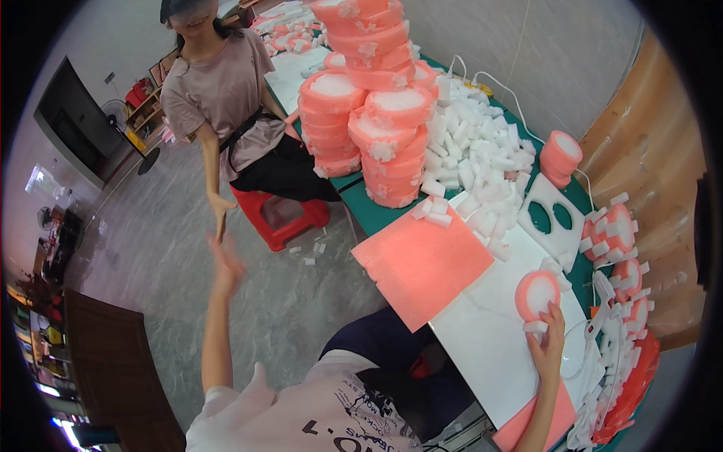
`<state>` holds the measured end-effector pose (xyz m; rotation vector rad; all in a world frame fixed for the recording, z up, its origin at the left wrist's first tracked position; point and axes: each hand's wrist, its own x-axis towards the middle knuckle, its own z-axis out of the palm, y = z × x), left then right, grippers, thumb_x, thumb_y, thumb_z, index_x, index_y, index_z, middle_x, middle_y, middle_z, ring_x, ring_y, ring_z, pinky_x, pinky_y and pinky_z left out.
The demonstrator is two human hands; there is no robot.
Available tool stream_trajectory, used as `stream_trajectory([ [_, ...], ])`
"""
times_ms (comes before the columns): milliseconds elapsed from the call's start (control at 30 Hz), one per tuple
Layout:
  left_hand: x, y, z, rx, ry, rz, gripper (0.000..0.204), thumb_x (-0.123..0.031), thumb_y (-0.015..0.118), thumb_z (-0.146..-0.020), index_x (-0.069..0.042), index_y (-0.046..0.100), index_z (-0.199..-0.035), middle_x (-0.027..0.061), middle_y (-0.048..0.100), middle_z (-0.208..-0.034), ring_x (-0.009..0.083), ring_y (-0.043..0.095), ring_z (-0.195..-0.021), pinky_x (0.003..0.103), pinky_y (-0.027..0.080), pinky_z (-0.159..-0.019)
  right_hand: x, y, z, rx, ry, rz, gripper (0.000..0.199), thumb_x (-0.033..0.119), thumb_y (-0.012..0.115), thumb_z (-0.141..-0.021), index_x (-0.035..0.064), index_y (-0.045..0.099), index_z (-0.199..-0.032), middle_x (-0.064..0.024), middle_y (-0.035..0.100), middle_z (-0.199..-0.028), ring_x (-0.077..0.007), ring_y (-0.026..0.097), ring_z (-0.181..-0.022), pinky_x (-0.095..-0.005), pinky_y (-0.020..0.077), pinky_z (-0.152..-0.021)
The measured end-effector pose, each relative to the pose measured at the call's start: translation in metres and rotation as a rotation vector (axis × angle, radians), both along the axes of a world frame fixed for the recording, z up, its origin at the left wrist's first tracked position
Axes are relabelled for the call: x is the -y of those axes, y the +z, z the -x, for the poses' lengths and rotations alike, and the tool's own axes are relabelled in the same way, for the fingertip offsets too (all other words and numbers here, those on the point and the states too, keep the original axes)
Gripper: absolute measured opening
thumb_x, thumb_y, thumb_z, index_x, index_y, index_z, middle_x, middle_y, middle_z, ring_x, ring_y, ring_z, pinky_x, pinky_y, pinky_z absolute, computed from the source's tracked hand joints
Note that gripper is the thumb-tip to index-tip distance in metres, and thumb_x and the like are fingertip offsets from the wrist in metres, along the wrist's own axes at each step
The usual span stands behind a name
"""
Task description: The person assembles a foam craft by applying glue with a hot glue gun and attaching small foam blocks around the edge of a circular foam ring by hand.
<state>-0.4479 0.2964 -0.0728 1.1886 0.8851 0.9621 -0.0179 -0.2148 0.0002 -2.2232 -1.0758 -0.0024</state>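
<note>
My left hand point(228, 264) is stretched out over the floor at the left, its fingers smeared by motion. It reaches close to the hand point(219, 205) of a person seated across from me. A thin brownish shape lies between the two hands; whether it is fingers or an object, I cannot make out. On the white board, my right hand point(548, 348) grips the near edge of a round foam disc point(538, 294), white in the middle with a pink rim. A small white foam block point(535, 327) sits against that rim, between my thumb and the disc.
A pink foam sheet point(422, 260) overlaps the white board point(482, 339). Behind it rise stacks of pink-rimmed discs point(392, 162) and a heap of white foam blocks point(467, 139). A white sheet with two round holes point(553, 218) lies at right. The person sits on a red stool point(280, 222).
</note>
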Motion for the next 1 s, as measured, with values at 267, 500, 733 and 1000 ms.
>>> stream_trajectory([
  [267, -0.006, -0.014, 0.017, -0.261, -0.142, -0.165, 0.103, -0.001, 0.061, -0.073, -0.025, -0.010, -0.143, 0.0170, 0.020, -0.147, 0.0167, 0.059, -0.086, 0.019, 0.040, -0.046, -0.009, 0.000, -0.001, -0.061, 0.014, -0.035, 0.047, -0.008, 0.063, -0.065, 0.0046, 0.052, -0.108, -0.0122, 0.038, -0.136, -0.0298, 0.031, -0.129, -0.0379, 0.0277, -0.104],
  [500, 0.162, -0.194, 0.100, -1.400, -1.386, -0.046, 0.043, -0.044, 0.064, -0.074, -0.010, 0.063, -0.100, 0.0123, 0.063, -0.102, 0.0278, 0.058, -0.098, 0.041, 0.044, -0.084, -0.006, 0.002, -0.001, -0.056, 0.015, -0.030, 0.046, -0.009, 0.062, -0.065, 0.0042, 0.052, -0.108, -0.0124, 0.038, -0.136, -0.0300, 0.031, -0.130, -0.0375, 0.0273, -0.105],
  [733, 0.147, -0.182, 0.105, -1.534, -1.464, -0.077, 0.042, -0.044, 0.064, -0.073, -0.010, 0.063, -0.097, 0.0121, 0.063, -0.099, 0.0275, 0.059, -0.094, 0.040, 0.045, -0.081, -0.001, -0.002, -0.002, -0.062, -0.006, -0.067, 0.045, -0.004, 0.066, -0.064, 0.0034, 0.053, -0.106, -0.0148, 0.041, -0.133, -0.0340, 0.034, -0.126, -0.0397, 0.0298, -0.102],
  [1000, 0.145, -0.183, 0.079, -1.635, -1.654, -0.155, 0.041, -0.043, 0.065, -0.072, -0.010, 0.064, -0.095, 0.0118, 0.064, -0.095, 0.0270, 0.061, -0.089, 0.039, 0.046, -0.078, -0.006, -0.001, -0.002, -0.045, 0.021, -0.016, 0.047, -0.010, 0.061, -0.065, 0.0045, 0.052, -0.109, -0.0121, 0.037, -0.136, -0.0299, 0.030, -0.130, -0.0365, 0.0282, -0.104],
])
